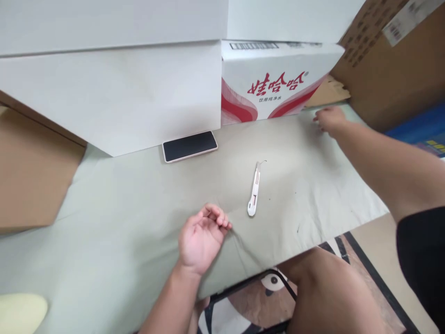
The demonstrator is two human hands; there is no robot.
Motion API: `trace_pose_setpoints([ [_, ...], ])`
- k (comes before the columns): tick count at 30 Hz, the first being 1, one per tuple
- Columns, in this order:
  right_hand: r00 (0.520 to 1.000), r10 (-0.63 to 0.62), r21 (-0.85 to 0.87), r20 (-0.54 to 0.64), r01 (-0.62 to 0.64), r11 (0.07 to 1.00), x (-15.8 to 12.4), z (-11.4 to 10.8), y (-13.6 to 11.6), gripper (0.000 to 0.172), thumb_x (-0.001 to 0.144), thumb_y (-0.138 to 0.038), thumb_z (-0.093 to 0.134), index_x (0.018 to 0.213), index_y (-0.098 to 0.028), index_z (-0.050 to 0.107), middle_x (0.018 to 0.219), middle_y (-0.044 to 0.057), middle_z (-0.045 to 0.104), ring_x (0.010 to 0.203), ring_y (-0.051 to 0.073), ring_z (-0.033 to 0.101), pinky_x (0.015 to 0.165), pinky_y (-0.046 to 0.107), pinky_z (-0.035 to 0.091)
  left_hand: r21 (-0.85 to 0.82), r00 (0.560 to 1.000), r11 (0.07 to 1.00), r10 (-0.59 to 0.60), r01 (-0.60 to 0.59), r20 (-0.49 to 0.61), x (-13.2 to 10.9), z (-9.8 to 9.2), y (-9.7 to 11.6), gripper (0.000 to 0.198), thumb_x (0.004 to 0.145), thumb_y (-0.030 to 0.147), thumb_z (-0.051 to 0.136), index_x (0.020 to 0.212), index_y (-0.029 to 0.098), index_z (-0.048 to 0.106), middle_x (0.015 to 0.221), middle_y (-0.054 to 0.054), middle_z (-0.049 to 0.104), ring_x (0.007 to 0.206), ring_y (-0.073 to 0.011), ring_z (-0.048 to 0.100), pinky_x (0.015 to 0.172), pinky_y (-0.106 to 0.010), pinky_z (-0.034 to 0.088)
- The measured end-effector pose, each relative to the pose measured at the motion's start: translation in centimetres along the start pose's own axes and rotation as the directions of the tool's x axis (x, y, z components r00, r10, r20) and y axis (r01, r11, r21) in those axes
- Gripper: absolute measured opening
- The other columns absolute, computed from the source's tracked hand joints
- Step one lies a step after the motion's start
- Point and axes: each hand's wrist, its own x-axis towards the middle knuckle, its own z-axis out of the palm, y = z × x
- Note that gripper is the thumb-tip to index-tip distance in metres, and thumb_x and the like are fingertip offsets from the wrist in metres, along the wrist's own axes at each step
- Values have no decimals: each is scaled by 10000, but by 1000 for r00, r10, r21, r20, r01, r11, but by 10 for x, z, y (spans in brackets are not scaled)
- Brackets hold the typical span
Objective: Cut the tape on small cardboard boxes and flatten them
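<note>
My left hand point(205, 236) rests palm up on the cloth-covered table, its fingers loosely bent and apart, with nothing in it. To its right lies a white utility knife point(255, 192), with a thin dark thread-like bit at its upper end. Further back on the right, my right hand point(329, 119) is over the cloth near the corner of a white and red water carton point(271, 93). Its fingers are curled together and slightly blurred; whether they pinch anything small is hidden. A phone point(190, 146) with a dark screen lies in front of a large white box point(139, 93).
Brown cardboard point(34, 171) stands at the left, and a big brown carton point(385, 69) at the right back. A flat cardboard piece point(327, 93) lies behind my right hand. Something blue point(417, 125) is beyond my right forearm. A pale yellow object point(21, 313) shows at lower left.
</note>
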Motion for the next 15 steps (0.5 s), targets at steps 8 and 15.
trace_pose_setpoints([
  [8, 856, -369, -200, 362, 458, 866, -149, -34, -38, 149, 871, -162, 645, 980, -170, 746, 884, 56, 754, 678, 158, 611, 787, 325, 501, 156, 974, 962, 224, -224, 17, -27, 14, 5, 298, 686, 462, 692, 706, 167, 658, 664, -15, 531, 647, -147, 529, 660, -274, 469],
  [15, 495, -697, -130, 519, 852, 508, -269, -8, -143, 238, 881, -232, 579, 1078, -217, 712, 1085, 84, 757, 891, 222, 685, 826, 346, 496, 555, 680, 561, 733, -614, 10, -65, -16, 51, 174, 699, 260, 707, 561, 182, 635, 562, 4, 517, 603, -125, 445, 595, -247, 338],
])
